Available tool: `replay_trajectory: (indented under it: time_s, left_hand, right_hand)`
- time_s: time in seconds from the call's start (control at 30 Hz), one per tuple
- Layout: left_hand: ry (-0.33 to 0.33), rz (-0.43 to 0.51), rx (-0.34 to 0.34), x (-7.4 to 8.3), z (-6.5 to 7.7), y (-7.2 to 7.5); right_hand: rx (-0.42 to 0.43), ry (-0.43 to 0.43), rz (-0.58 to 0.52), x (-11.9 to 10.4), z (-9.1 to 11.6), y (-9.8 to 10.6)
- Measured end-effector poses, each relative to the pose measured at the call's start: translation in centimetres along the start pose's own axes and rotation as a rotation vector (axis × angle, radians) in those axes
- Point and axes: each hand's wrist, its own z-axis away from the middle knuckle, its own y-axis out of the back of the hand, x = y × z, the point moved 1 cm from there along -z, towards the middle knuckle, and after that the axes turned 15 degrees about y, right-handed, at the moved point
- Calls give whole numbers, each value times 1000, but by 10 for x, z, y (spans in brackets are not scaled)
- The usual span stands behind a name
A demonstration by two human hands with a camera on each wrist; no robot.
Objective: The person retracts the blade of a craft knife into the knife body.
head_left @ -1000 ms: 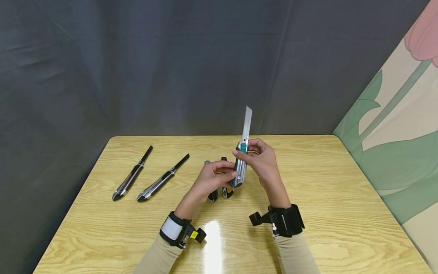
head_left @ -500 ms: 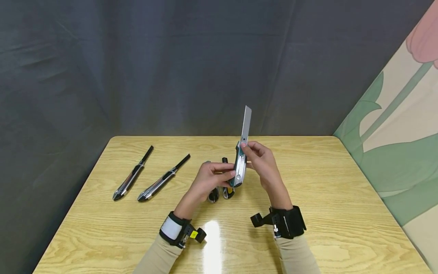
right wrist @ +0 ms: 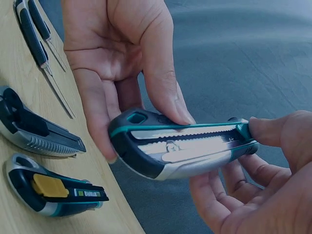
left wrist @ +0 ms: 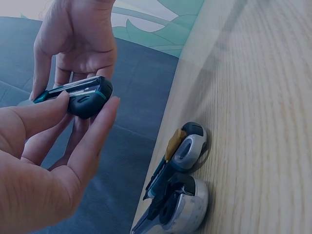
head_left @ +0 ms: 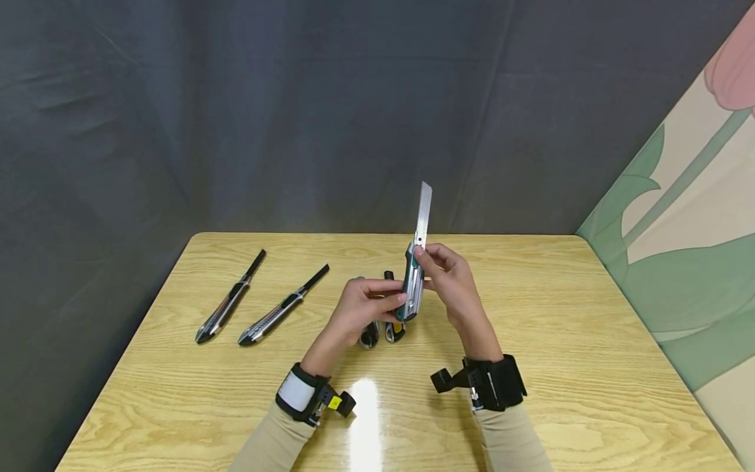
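Observation:
Above the table a silver, black and teal snap-off utility knife (head_left: 413, 288) is held with its long blade (head_left: 423, 210) out, pointing up and away. My left hand (head_left: 362, 308) pinches its rear end between thumb and fingers. Near the blade end, my right hand (head_left: 454, 282) grips the handle, and its thumb (right wrist: 265, 130) presses at the teal slider. The right wrist view shows the toothed slot along the handle; the blade lies outside that view.
Two slim utility knives (head_left: 223, 308) with black blades lie at the left of the wooden table (head_left: 560, 328). Below the left hand lie two chunkier cutters: one with a yellow slider (right wrist: 51, 186), one silver and black (right wrist: 39, 124). A dark curtain (head_left: 354, 118) hangs behind.
The right thumb has shifted from the knife's side up onto the slider, covering it. The left hand keeps its pinch, and the blade stays out about as far as before.

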Motion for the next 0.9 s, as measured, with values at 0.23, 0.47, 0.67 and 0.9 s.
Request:
replay_trajectory:
  time_s: [0.23,0.47,0.67,0.9]
  left_hand:
    - [18,1,11,1,1,-2]
    - [50,11,3,-2,-3,-1]
    - [55,-29,1,-3,-3,-1]
    - [45,-47,-1,-3,-1,-1]
  right_hand:
    - [2,1,-48,1,0,0]
    - [-5,8,-61,-1,1,1]
    - [-26,5,-32,-1,2,1]
    - [-40,3,-20,-1,3,0]
